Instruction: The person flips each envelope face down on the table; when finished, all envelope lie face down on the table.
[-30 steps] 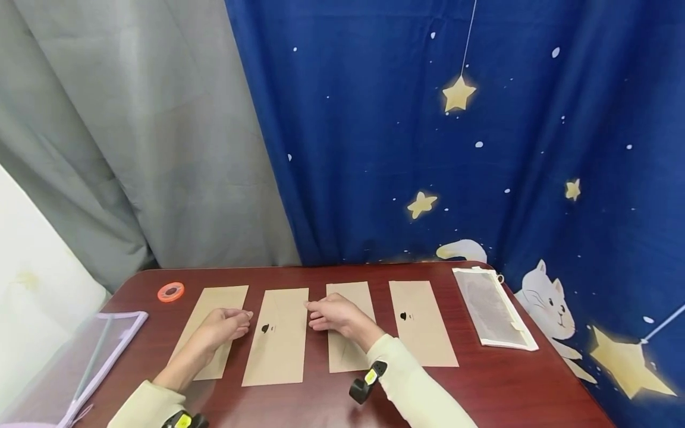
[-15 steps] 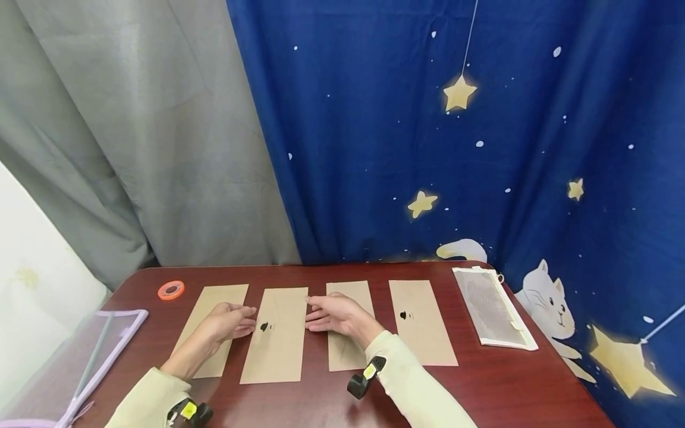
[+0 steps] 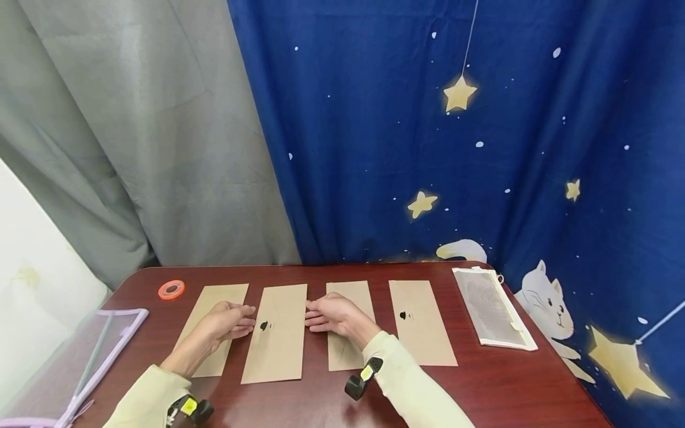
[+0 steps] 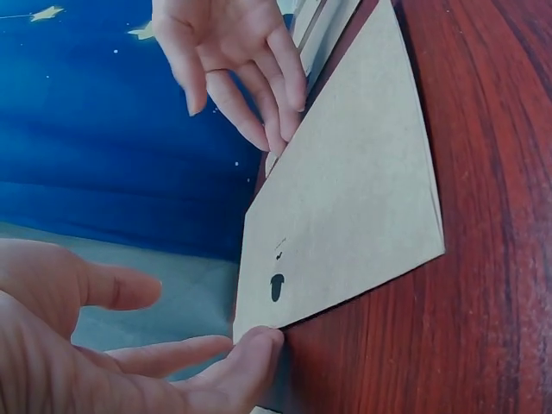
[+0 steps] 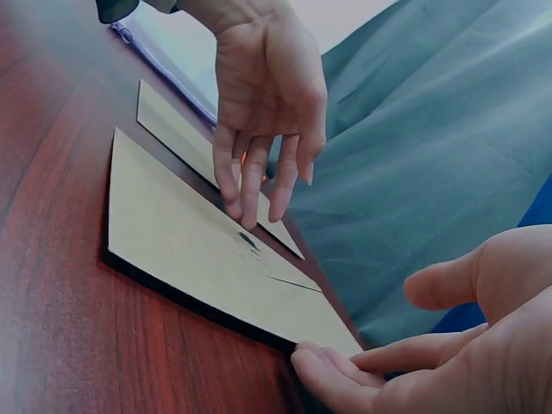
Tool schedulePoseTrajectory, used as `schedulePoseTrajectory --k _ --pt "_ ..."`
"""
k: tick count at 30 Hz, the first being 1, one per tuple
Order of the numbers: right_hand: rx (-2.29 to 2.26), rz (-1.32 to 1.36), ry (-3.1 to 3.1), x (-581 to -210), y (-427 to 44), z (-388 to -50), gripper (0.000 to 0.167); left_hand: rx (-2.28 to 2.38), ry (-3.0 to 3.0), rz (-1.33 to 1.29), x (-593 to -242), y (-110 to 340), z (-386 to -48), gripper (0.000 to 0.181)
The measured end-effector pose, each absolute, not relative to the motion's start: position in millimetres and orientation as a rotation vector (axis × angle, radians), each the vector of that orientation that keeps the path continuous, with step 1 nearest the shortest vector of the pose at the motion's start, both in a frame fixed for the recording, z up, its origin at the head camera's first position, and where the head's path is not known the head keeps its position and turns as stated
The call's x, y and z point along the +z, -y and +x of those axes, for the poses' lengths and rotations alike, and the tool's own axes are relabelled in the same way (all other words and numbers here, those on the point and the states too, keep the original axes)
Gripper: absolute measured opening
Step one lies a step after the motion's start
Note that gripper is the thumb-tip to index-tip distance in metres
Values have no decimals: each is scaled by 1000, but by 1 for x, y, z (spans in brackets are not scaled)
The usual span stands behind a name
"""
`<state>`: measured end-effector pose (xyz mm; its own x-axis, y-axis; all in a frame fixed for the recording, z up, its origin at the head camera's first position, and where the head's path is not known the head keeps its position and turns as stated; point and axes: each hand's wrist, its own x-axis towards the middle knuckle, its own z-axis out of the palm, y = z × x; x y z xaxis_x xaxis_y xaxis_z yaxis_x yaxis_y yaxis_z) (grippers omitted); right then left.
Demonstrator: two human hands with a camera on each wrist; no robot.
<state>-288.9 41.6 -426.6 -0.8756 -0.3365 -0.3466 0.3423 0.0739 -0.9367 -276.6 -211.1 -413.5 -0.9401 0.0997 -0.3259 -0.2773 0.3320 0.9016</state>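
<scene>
Head view: down onto a reddish bench [image 3: 283, 407], to a tan card [image 3: 275, 353] second from left of four, touched at opposite long edges by left hand [image 3: 227, 322] and right hand [image 3: 336, 315], fingers loosely straight; then its black mark [image 3: 264, 326].

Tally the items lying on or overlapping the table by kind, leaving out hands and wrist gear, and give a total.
Tan rectangular paper-like pieces: 4
Orange round ring: 1
White-edged rectangular mesh pouch: 1
Lilac-edged see-through bag, partly out of frame: 1
Total: 7
</scene>
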Motion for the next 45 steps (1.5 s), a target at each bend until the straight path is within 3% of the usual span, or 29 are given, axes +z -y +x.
schedulePoseTrajectory --k 9,45 --pt "-1968 -30 -1893 -428 -35 -285 33 1656 -2287 -120 -409 209 -278 47" --pt "-2117 3 -2283 -423 -27 -283 25 1946 -2253 -115 -402 219 -285 35"
